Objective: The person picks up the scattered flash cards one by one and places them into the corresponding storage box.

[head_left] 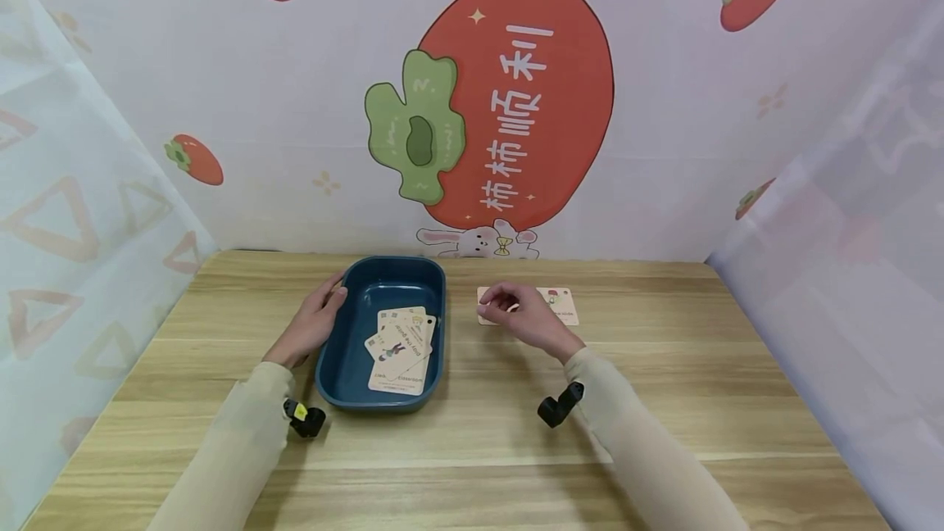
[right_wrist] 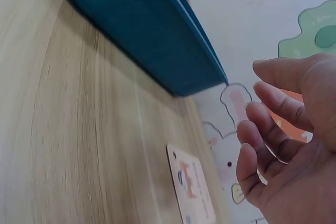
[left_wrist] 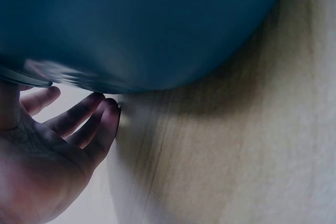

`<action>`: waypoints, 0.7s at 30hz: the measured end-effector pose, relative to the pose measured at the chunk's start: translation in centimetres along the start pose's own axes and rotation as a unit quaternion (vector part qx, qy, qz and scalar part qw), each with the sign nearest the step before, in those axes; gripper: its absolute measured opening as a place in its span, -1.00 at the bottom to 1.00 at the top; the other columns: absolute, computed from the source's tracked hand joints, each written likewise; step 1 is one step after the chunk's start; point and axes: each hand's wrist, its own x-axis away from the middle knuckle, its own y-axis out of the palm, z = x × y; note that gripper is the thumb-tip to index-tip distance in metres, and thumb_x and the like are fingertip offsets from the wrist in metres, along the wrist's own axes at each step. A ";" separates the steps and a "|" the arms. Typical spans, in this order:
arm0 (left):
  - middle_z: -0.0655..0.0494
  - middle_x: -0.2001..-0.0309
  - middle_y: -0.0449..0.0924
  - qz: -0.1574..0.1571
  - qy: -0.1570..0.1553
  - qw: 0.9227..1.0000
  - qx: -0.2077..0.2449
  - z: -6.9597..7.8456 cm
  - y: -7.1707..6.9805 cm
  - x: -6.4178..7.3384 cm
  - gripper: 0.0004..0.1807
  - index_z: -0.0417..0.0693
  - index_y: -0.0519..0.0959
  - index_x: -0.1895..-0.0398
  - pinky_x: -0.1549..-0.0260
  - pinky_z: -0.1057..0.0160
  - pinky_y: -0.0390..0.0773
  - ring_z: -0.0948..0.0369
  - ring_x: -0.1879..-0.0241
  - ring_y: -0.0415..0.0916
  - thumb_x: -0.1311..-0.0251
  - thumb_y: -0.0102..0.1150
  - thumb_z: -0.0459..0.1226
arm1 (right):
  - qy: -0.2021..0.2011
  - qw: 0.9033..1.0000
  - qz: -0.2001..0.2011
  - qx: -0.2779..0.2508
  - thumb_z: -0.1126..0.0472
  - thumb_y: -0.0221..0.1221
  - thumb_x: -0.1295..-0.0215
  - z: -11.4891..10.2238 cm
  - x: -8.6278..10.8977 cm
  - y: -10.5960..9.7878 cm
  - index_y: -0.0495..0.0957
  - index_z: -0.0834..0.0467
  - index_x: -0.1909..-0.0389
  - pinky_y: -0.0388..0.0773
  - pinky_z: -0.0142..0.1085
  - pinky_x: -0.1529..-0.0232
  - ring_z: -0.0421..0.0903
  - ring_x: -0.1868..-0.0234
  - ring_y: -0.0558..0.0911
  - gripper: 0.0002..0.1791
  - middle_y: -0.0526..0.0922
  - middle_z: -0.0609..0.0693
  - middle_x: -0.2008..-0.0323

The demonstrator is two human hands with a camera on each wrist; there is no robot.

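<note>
A dark blue tray (head_left: 324, 371) stands on the left half of the table. My left hand (head_left: 319, 319) grips its left side, thumb over the rim and fingers along the outer wall; the left wrist view shows the fingertips (left_wrist: 109, 109) low against that wall. Several pale printed cards (head_left: 401, 351) lie overlapped inside the tray. To the right, my right hand (head_left: 527, 316) hovers above a pale picture card (head_left: 562, 307), hiding its middle. In the right wrist view the fingers of this hand (right_wrist: 294, 135) are loosely bent and hold nothing, with a card (right_wrist: 190, 187) on the table below.
The wood-grain table (head_left: 472, 465) runs back to a white cloth wall (head_left: 295, 105) printed with persimmons and a rabbit. Similar cloth sides (head_left: 870, 211) rise at left and right. A small black camera sits on each wrist.
</note>
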 end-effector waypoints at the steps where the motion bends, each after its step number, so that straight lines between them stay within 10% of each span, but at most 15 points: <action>1: -0.42 -0.42 0.23 0.000 -0.001 1.000 0.001 0.0 0.0 0.0 -0.36 -0.12 -0.08 -0.64 -0.29 -0.30 0.30 -0.28 -0.35 0.28 -0.66 -0.39 -0.05 | 0.000 1.000 0.003 0.004 0.13 0.32 -0.38 0.2 0.0 -0.2 0.65 0.11 0.13 0.54 -0.22 0.23 -0.01 0.22 0.55 -0.84 0.62 0.00 0.30; 21: -0.44 -0.35 0.31 0.002 0.010 1.000 0.002 0.4 -0.2 0.2 -0.37 -0.16 -0.07 -0.64 -0.25 -0.27 0.35 -0.27 -0.29 0.34 -0.67 -0.38 -0.06 | 0.028 0.997 0.037 0.059 0.19 0.37 -0.31 4.4 0.7 -3.8 0.63 0.27 0.04 0.49 -0.25 0.28 -0.01 0.23 0.53 -0.70 0.60 0.05 0.25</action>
